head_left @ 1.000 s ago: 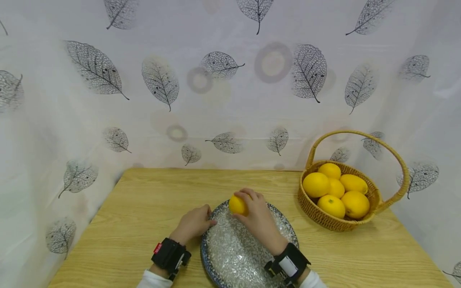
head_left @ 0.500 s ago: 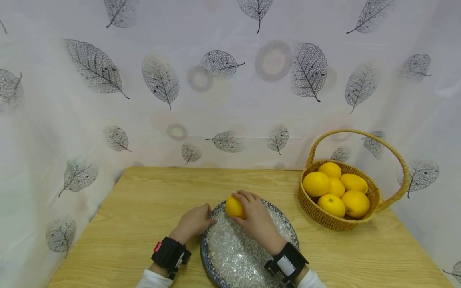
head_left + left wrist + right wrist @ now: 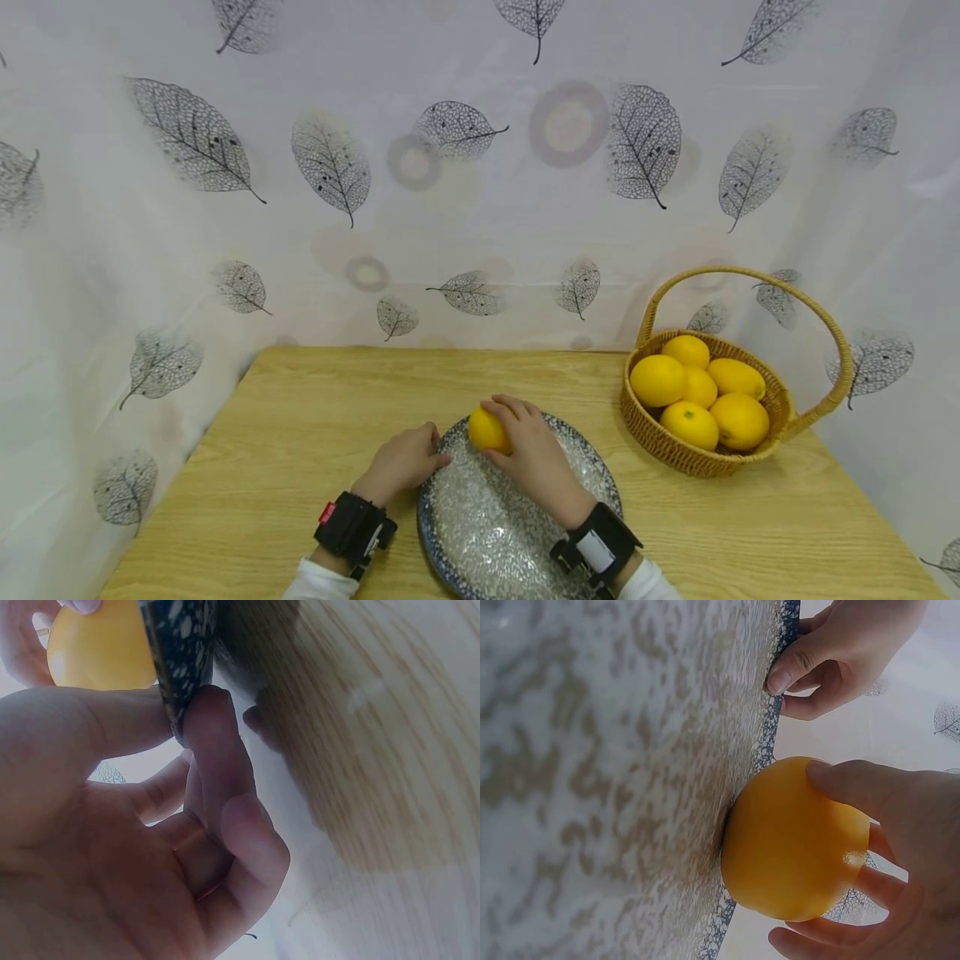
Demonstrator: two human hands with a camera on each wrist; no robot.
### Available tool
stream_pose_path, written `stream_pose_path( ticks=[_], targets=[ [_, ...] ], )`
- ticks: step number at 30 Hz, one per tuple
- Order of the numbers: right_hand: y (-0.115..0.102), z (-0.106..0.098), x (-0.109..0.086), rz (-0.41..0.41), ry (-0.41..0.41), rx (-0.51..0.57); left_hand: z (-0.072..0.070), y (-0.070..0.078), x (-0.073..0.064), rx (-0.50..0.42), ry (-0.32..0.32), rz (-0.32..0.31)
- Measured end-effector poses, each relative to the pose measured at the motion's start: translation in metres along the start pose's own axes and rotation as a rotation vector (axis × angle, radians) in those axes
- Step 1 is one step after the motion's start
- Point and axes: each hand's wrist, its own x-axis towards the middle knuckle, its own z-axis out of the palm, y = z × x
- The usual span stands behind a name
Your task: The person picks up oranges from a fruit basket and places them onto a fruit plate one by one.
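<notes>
A speckled grey plate (image 3: pixel 517 533) with a dark blue rim lies on the wooden table near its front edge. My right hand (image 3: pixel 531 452) grips a yellow orange (image 3: pixel 486 430) that touches the plate's far left part; in the right wrist view the orange (image 3: pixel 791 840) rests on the plate (image 3: pixel 592 787) close to the rim. My left hand (image 3: pixel 405 467) pinches the plate's left rim between thumb and fingers; the left wrist view shows the rim (image 3: pixel 180 652) between the fingers (image 3: pixel 217 757).
A wicker basket (image 3: pixel 776 417) with a tall handle stands at the right of the table and holds several yellow oranges (image 3: pixel 693 387). A white leaf-patterned cloth hangs behind and at both sides. The wooden table (image 3: pixel 300 433) shows bare wood at the left.
My right hand has shifted the orange slightly left and down onto the plate. The left hand has stayed on the rim.
</notes>
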Motion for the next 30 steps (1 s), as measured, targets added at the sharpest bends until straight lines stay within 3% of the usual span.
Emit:
stream_pose_path(
  ticks=[14,30],
  targets=[
    [-0.0014,-0.0040,-0.0003,-0.017,0.006,0.013,-0.0012,0.0003,-0.0021,0.016,0.023,0.038],
    [-0.0026,-0.0058,0.0002,-0.022,0.013,0.002,-0.0014,0.0012,-0.0026,0.015,0.022,0.028]
  ],
)
